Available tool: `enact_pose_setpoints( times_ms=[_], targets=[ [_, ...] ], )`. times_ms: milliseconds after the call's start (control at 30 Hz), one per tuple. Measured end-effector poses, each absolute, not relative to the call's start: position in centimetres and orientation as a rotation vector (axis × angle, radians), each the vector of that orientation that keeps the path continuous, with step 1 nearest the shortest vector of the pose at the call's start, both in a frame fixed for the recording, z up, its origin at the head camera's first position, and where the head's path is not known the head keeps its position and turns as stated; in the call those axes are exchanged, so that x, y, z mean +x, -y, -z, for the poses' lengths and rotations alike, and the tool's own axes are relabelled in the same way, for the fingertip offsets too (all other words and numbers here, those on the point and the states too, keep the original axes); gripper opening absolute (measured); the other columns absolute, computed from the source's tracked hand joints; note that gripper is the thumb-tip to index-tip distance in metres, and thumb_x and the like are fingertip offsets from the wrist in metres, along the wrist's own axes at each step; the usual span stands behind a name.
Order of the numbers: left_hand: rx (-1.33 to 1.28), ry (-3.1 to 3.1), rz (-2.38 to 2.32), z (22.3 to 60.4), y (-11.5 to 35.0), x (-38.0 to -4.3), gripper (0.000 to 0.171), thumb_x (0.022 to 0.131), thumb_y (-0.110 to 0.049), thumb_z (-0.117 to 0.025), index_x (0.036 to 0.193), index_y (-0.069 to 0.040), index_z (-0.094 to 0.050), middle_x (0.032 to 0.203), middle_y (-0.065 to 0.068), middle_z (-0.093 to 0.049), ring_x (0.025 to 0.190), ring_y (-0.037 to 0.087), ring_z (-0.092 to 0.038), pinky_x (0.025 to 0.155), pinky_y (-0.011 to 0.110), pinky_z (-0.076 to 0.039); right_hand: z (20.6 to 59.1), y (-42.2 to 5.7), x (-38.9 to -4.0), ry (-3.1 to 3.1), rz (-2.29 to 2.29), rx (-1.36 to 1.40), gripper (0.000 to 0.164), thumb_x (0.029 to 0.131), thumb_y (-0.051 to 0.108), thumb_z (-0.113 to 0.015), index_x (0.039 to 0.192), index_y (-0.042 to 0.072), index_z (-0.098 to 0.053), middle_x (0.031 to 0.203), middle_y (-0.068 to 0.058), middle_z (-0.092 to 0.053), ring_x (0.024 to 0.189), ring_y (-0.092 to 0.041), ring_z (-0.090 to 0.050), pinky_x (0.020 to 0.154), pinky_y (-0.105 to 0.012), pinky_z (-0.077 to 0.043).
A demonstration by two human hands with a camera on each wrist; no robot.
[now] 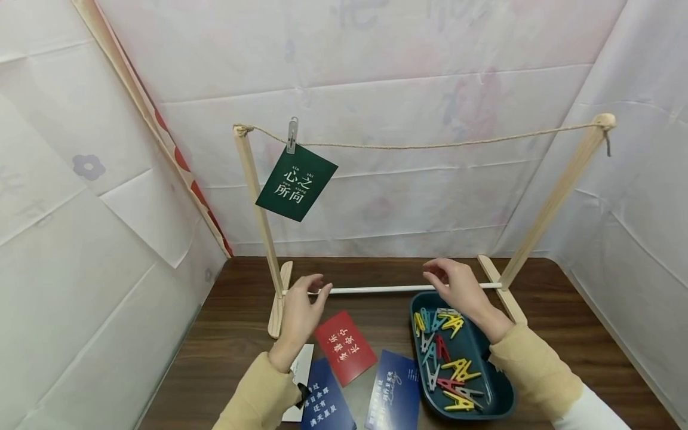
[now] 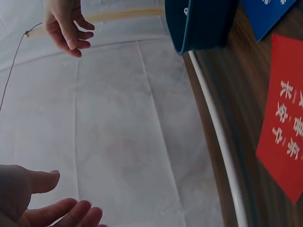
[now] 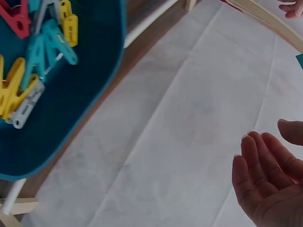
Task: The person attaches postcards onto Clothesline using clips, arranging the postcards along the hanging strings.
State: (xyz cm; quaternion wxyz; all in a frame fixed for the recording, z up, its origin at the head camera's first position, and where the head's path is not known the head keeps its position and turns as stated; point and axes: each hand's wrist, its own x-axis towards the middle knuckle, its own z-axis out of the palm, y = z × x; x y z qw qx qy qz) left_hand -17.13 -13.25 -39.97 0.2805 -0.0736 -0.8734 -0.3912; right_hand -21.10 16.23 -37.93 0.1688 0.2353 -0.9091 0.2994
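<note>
My left hand [image 1: 302, 307] hovers near the left post's foot with loosely bent fingers and nothing in them. My right hand [image 1: 458, 286] is over the far end of the dark teal tray [image 1: 497, 388], fingers relaxed and holding nothing. Several coloured clothespins [image 1: 457, 370] in yellow, red, blue and grey lie in that tray. From the twine [image 1: 408, 147] a dark green card [image 1: 297, 182] hangs tilted, held by a grey clothespin [image 1: 292, 135]. A red card [image 1: 346, 348] lies on the table between two blue cards [image 1: 326, 397], and a white card [image 1: 301, 370] sits partly under my left sleeve.
A wooden post [image 1: 258, 209] on the left and another post [image 1: 559, 200] on the right carry the twine. A white rod [image 1: 376, 289] joins their feet low across the brown table [image 1: 215, 334]. Pale sheets [image 1: 387, 197] close in the back and sides.
</note>
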Motion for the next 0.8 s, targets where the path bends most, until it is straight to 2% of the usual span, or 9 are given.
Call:
enact_pose_setpoints(
  times_ms=[400, 533, 667, 800],
  targets=[
    [-0.147, 2.375, 1.195, 42.7, 11.3, -16.1, 0.023, 0.080, -0.016, -0.067, 0.096, 0.000, -0.064, 0.081, 0.008, -0.061, 0.071, 0.020, -0.057, 0.059, 0.034, -0.046, 41.0, -17.4, -21.2, 2.752, -0.894, 0.613, 0.020, 0.084, 0.013, -0.062, 0.099, 0.000, -0.061, 0.085, -0.006, -0.061, 0.070, -0.016, -0.056, 0.061, -0.033, -0.047],
    [-0.147, 2.359, 1.236, 43.4, 10.7, -15.8, 0.022, 0.079, -0.015, -0.068, 0.095, 0.000, -0.064, 0.081, 0.008, -0.062, 0.070, 0.021, -0.058, 0.059, 0.034, -0.047, 42.0, -17.7, -21.4, 2.829, -0.899, 0.569, 0.022, 0.084, 0.015, -0.062, 0.099, 0.000, -0.060, 0.082, -0.004, -0.060, 0.067, -0.013, -0.054, 0.058, -0.029, -0.045],
    [-0.149, 2.346, 1.263, 44.2, 10.0, -15.7, 0.021, 0.078, -0.014, -0.068, 0.093, 0.000, -0.064, 0.079, 0.008, -0.062, 0.069, 0.020, -0.058, 0.058, 0.028, -0.045, 42.6, -18.0, -21.6, 2.873, -0.932, 0.549, 0.023, 0.083, 0.015, -0.062, 0.099, -0.002, -0.060, 0.077, -0.002, -0.058, 0.063, -0.011, -0.050, 0.056, -0.027, -0.042],
    [-0.139, 2.354, 1.306, 44.9, 9.3, -15.4, 0.021, 0.077, -0.013, -0.069, 0.092, 0.001, -0.064, 0.080, 0.009, -0.062, 0.069, 0.020, -0.058, 0.061, 0.031, -0.046, 43.0, -18.2, -22.1, 2.920, -0.955, 0.520, 0.024, 0.083, 0.015, -0.062, 0.099, -0.003, -0.060, 0.077, -0.002, -0.058, 0.064, -0.011, -0.051, 0.057, -0.027, -0.043]
  ],
)
